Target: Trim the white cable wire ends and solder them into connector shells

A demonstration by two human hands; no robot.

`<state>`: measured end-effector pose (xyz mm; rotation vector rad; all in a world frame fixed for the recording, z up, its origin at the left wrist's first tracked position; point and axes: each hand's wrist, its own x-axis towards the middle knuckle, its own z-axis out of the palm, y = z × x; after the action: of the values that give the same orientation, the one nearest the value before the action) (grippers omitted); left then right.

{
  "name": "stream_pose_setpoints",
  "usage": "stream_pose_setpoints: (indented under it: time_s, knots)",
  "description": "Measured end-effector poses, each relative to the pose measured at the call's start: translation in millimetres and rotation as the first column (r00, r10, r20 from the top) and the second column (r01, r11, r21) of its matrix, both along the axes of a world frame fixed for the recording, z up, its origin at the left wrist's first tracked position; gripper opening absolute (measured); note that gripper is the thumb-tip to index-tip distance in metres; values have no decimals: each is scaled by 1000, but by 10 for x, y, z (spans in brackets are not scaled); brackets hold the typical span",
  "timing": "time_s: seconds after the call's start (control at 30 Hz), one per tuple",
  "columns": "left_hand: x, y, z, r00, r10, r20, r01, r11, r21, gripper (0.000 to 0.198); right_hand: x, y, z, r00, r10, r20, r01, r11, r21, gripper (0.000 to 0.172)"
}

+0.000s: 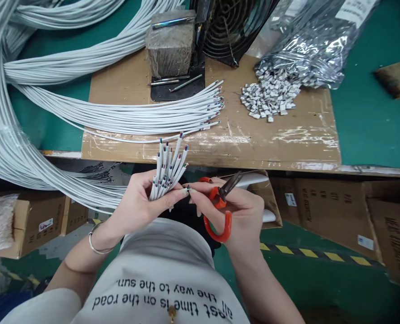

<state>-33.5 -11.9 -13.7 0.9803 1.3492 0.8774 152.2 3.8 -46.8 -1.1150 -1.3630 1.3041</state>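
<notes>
My left hand (141,200) is closed round a bundle of white cables (169,168), their cut ends pointing up and showing small coloured wire tips. In my right hand (242,220) sits a pair of scissors (229,186) with orange handles, its dark blades pointing up and to the right. My right thumb and forefinger meet beside the left thumb at a thin strand, too small to make out fully. More white cables (125,118) lie on the cardboard just beyond my hands, their ends toward the right.
A heap of small white connectors (270,94) spills from a silvery plastic bag (315,49). Behind the cables stand a wrapped block (171,47) with metal rods and a black fan (235,27). Thick cable coils (0,90) hang over the left edge. Cardboard boxes (325,211) stand below the table.
</notes>
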Motion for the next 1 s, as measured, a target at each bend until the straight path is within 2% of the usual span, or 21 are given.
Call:
stream_pose_setpoints:
  time_s: [0.17, 0.33, 0.43, 0.53, 0.6, 0.7, 0.73, 0.87, 1.0]
  knots:
    - [21, 0, 15, 999, 35, 5, -35, 999, -17, 22, -73, -24, 47, 997, -68, 43, 68, 998, -3, 11]
    - [72, -38, -15, 993, 119, 16, -120, 992, 25, 27, -252, -110, 27, 977, -213, 2, 213, 977, -7, 12]
    - [116, -79, -22, 988, 148, 49, -148, 989, -7, 30, -353, -182, -32, 950, -309, 52, 294, 935, 196, 19]
    - [120, -100, -26, 985, 164, 56, -164, 986, 0, 32, -372, -208, -89, 917, -376, 132, 279, 842, 462, 32]
    - [99, -94, -27, 981, 180, 69, -180, 984, 5, 31, -319, -179, -111, 918, -358, 171, 225, 824, 519, 33]
    - [62, -67, -16, 979, 172, 106, -169, 985, -36, 29, -153, -86, -117, 944, -259, 205, 163, 905, 393, 17]
    - [54, -58, -9, 980, 164, 114, -160, 986, -46, 29, -85, -51, -115, 954, -218, 207, 140, 931, 336, 16]
    - [52, -35, 29, 979, 147, 138, -140, 988, -58, 26, 136, 44, -113, 966, -50, 253, -18, 965, 261, 36]
    - [68, -31, 51, 980, 155, 127, -148, 987, -61, 24, 185, 45, -132, 937, 53, 345, -145, 958, 246, 41]
